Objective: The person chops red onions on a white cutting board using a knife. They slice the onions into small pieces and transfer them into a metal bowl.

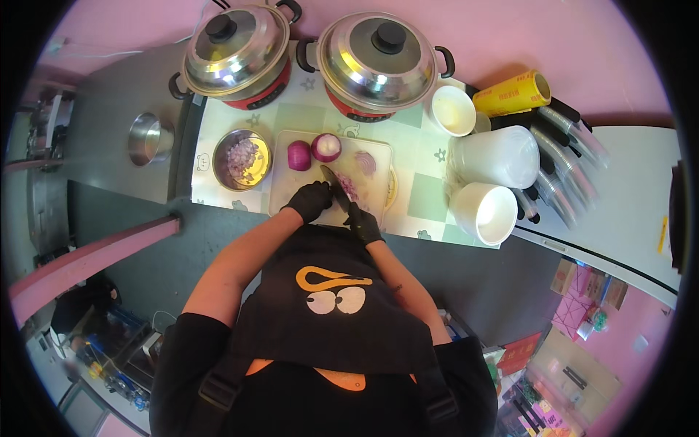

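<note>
My right hand (363,224), in a black glove, is closed around the handle of a kitchen knife (337,187). Its blade points up and left over a white cutting board (279,191). Close against the blade's left side is my gloved left hand (310,201); its fingers are bunched, and whether they pinch anything is hidden. Chopped red onion (347,187) lies along the blade's right side. Farther up the board are a purple onion piece (299,155), a peeled red onion (326,147) with a pale cut face, and a sliced onion piece (365,163).
A steel bowl (217,173) holding diced onion stands left of the board. Two lidded pots (240,49) (377,60) sit on red cookers behind. Rightward are white tubs (483,213), stacked foam bowls (497,155), a yellow film roll (512,94) and plastic cups (565,158).
</note>
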Demonstrator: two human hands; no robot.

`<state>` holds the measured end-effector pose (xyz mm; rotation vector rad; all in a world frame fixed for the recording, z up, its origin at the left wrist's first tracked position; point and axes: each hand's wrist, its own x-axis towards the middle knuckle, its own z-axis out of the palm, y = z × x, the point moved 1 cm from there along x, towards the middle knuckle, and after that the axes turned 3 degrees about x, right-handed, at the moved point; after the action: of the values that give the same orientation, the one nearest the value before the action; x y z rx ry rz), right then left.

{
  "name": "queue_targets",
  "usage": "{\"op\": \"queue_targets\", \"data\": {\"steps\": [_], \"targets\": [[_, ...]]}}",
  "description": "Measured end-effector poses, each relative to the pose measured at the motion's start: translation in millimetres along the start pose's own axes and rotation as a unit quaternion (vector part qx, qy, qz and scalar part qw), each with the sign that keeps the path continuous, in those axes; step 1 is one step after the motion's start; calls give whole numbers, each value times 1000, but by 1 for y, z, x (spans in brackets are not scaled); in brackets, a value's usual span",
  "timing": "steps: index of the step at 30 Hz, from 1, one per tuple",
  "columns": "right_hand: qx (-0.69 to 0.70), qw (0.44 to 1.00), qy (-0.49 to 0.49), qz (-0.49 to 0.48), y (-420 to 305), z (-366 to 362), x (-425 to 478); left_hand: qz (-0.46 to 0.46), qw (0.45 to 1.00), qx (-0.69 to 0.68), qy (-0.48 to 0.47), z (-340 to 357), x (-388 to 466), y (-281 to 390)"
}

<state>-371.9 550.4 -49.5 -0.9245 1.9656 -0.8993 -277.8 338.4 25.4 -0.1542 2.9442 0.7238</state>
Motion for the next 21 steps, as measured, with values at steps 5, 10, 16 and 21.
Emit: {"op": "queue_targets", "data": {"steps": [5, 10, 16, 21], "targets": [[94, 967, 0, 236, -62, -46, 0, -53, 999, -1, 7, -33, -15, -3], [56, 981, 12, 185, -65, -56, -3, -179, 984, -3, 7, -15, -16, -6], [20, 990, -9, 140, -76, -60, -4, -260, 965, -1, -43, -2, -1, -3], [4, 989, -23, 146, -69, -57, -7, -297, 955, -21, 8, -13, 0, 10]]}}
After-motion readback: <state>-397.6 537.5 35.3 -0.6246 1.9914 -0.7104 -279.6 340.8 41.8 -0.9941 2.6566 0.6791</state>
